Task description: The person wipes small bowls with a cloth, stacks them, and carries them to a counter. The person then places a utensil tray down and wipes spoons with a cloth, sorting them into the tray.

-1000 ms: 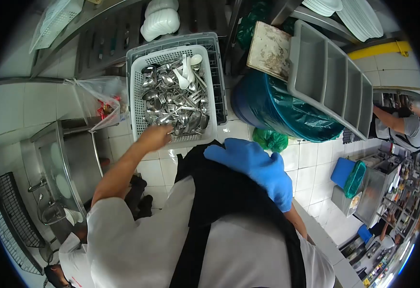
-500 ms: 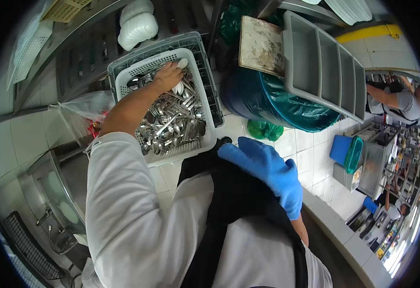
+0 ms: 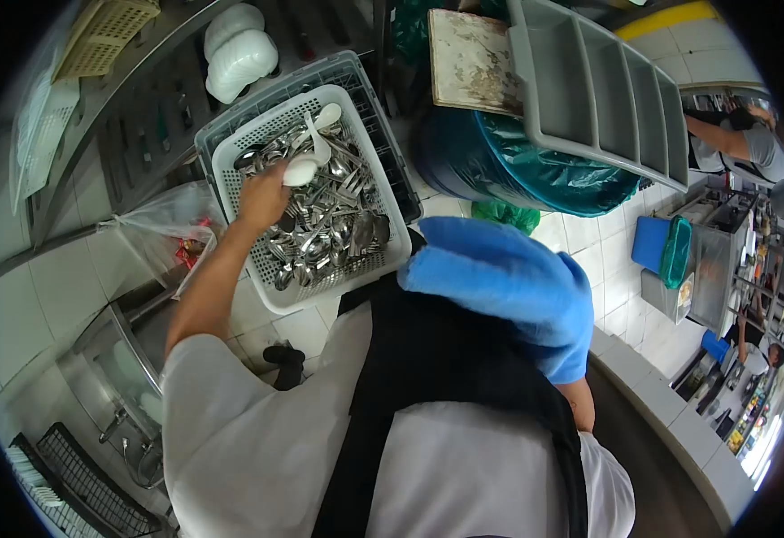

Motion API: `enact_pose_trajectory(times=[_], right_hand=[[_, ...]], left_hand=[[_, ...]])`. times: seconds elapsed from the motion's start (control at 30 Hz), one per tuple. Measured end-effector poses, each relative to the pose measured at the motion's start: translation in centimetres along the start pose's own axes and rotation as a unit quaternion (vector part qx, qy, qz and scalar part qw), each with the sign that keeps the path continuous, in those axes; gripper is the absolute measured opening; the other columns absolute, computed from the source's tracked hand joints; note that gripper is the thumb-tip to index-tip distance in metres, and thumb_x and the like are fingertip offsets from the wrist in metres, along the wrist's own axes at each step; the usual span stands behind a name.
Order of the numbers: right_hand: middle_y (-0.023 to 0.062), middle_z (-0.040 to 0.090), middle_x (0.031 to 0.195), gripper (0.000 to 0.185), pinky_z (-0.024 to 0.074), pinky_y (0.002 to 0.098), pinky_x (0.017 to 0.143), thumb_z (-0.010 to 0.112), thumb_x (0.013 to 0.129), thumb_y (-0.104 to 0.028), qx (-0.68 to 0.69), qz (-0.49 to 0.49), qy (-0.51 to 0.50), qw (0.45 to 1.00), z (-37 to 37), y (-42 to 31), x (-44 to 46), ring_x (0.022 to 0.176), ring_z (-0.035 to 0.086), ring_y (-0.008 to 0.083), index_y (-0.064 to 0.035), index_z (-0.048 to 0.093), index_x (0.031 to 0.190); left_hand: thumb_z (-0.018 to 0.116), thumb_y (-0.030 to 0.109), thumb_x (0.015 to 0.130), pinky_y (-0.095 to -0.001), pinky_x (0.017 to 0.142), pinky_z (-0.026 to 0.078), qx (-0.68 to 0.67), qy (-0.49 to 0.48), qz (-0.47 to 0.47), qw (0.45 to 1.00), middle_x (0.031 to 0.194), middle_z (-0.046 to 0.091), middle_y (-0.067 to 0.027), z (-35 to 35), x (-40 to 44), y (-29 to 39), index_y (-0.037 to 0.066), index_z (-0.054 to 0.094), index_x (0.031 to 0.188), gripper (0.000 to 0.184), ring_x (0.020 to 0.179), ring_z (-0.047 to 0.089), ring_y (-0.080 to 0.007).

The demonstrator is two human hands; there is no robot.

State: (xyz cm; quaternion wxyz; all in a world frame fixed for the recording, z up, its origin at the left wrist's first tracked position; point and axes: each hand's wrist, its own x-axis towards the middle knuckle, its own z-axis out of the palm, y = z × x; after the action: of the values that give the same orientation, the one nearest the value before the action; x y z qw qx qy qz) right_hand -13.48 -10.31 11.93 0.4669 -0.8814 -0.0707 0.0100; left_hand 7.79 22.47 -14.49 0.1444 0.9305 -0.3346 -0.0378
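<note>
My left hand [image 3: 265,193] is closed on a white soup spoon [image 3: 300,170], over the left side of a white perforated basket [image 3: 253,291]. Metal forks and spoons [image 3: 334,220] lie jumbled in that basket. Close to the held spoon is another white spoon [image 3: 319,143]; whether my hand also grips it I cannot tell. A third white spoon [image 3: 328,115] rests near the basket's far edge. A blue cloth [image 3: 509,282] drapes over my right hand in front of my black apron. The cloth hides those fingers; only the wrist and forearm show.
Beneath the basket sits a grey rack [image 3: 356,72]. White foam-like containers [image 3: 241,58] stand behind it. To the right, a lined blue bin [image 3: 464,166] bears a worn board [image 3: 473,63] and a grey compartment tray [image 3: 558,81]. Plastic bag [image 3: 172,224] hangs left; other people [image 3: 751,148] are far right.
My left hand has drawn back left and toward me from the basket's far side, now with a white spoon in it. The blue cloth has shifted slightly up, and the view has moved a little.
</note>
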Motion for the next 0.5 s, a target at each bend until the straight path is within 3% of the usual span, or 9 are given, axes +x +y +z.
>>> enact_pose_trajectory(times=[0.03, 0.07, 0.1, 0.13, 0.17, 0.23, 0.27, 0.33, 0.5], right_hand=[[0.0078, 0.063, 0.121, 0.041, 0.0477, 0.0301, 0.091, 0.066, 0.083, -0.001, 0.084, -0.012, 0.024, 0.996, 0.2, 0.0, 0.4, 0.105, 0.062, 0.0193, -0.0026, 0.059, 0.123], [0.0088, 0.065, 0.117, 0.038, 0.0479, 0.0282, 0.09, 0.064, 0.082, -0.001, 0.061, 0.093, 0.052, 0.992, 2.1, 1.9, 0.2, 0.106, 0.063, 0.0187, -0.0043, 0.062, 0.12], [0.0081, 0.065, 0.113, 0.034, 0.0484, 0.0285, 0.087, 0.062, 0.084, -0.003, 0.077, 0.105, 0.067, 0.989, 2.8, 1.6, 0.9, 0.104, 0.063, 0.0196, -0.0057, 0.063, 0.118], [0.0074, 0.065, 0.108, 0.031, 0.0488, 0.0289, 0.085, 0.06, 0.085, -0.006, 0.094, 0.116, 0.082, 0.985, 3.6, 1.3, 1.6, 0.102, 0.064, 0.0205, -0.0071, 0.064, 0.116], [0.0068, 0.066, 0.103, 0.028, 0.0493, 0.0293, 0.083, 0.057, 0.086, -0.008, 0.11, 0.127, 0.097, 0.981, 4.3, 1.0, 2.3, 0.099, 0.064, 0.0214, -0.0084, 0.065, 0.114], [0.0065, 0.06, 0.091, 0.023, 0.0482, 0.0351, 0.074, 0.064, 0.078, -0.012, -0.128, 0.133, -0.11, 0.977, 4.3, 1.4, 5.3, 0.086, 0.061, 0.0261, -0.0104, 0.065, 0.102], [0.0064, 0.058, 0.088, 0.022, 0.0479, 0.0366, 0.072, 0.066, 0.076, -0.013, -0.192, 0.131, -0.16, 0.959, 4.1, 1.3, 5.7, 0.083, 0.06, 0.0273, -0.0109, 0.065, 0.099], [0.0066, 0.057, 0.085, 0.022, 0.0476, 0.0381, 0.069, 0.068, 0.074, -0.014, -0.277, 0.116, -0.216, 0.929, 3.9, 1.2, 5.8, 0.079, 0.059, 0.0286, -0.0111, 0.065, 0.095], [0.0078, 0.057, 0.083, 0.022, 0.0472, 0.0385, 0.069, 0.069, 0.071, -0.017, -0.264, 0.05, -0.083, 0.96, 4.5, 1.4, 3.8, 0.08, 0.059, 0.029, -0.0101, 0.064, 0.092]], left_hand=[[0.06, 0.008, 0.085, -0.0368, 0.062, 0.051, 0.0, 0.003, -0.002, 1.0, 0.079, 0.064, -0.008, 0.1, -0.6, 0.7, 0.005, 0.054, 0.118, 0.034, 0.064, 0.062, -0.026], [0.062, 0.013, 0.088, -0.0326, 0.056, 0.048, -0.25, 0.022, -0.145, 0.957, 0.076, 0.062, -0.0052, 0.4, -0.8, 1.6, 0.006, 0.055, 0.117, 0.03, 0.059, 0.057, -0.0199], [0.064, 0.017, 0.091, -0.0285, 0.05, 0.044, -0.48, 0.042, -0.276, 0.831, 0.073, 0.06, -0.0025, 0.7, -1.3, 2.9, 0.007, 0.055, 0.115, 0.028, 0.053, 0.052, -0.0139], [0.068, 0.022, 0.09, -0.0228, 0.043, 0.036, -0.567, 0.039, -0.326, 0.756, 0.073, 0.056, 0.0004, -1.1, -1.9, 5.2, 0.006, 0.055, 0.111, 0.029, 0.053, 0.045, -0.0051], [0.069, 0.014, 0.089, -0.0219, 0.039, 0.034, -0.629, 0.043, -0.364, 0.685, 0.075, 0.059, -0.0009, -1.0, -2.5, 6.3, 0.006, 0.056, 0.107, 0.024, 0.05, 0.045, -0.0054], [0.067, 0.011, 0.089, -0.0222, 0.041, 0.037, -0.745, 0.029, -0.36, 0.56, 0.078, 0.061, -0.0022, -0.6, -3.5, 7.7, 0.004, 0.058, 0.105, 0.02, 0.051, 0.047, -0.0066], [0.067, 0.011, 0.089, -0.0222, 0.041, 0.037, -0.748, 0.034, -0.357, 0.558, 0.078, 0.061, -0.0022, -1.2, -3.2, 9.2, 0.004, 0.058, 0.105, 0.02, 0.051, 0.047, -0.0066], [0.064, 0.01, 0.09, -0.0219, 0.043, 0.039, -0.789, 0.081, -0.408, 0.452, 0.082, 0.063, -0.0031, -3.0, -3.1, 11.7, 0.003, 0.06, 0.103, 0.015, 0.055, 0.05, -0.008], [0.061, 0.011, 0.091, -0.0224, 0.049, 0.044, -0.832, 0.056, -0.38, 0.401, 0.09, 0.066, -0.0063, -2.9, -5.1, 12.5, 0.0, 0.058, 0.113, 0.025, 0.063, 0.055, -0.0099]])
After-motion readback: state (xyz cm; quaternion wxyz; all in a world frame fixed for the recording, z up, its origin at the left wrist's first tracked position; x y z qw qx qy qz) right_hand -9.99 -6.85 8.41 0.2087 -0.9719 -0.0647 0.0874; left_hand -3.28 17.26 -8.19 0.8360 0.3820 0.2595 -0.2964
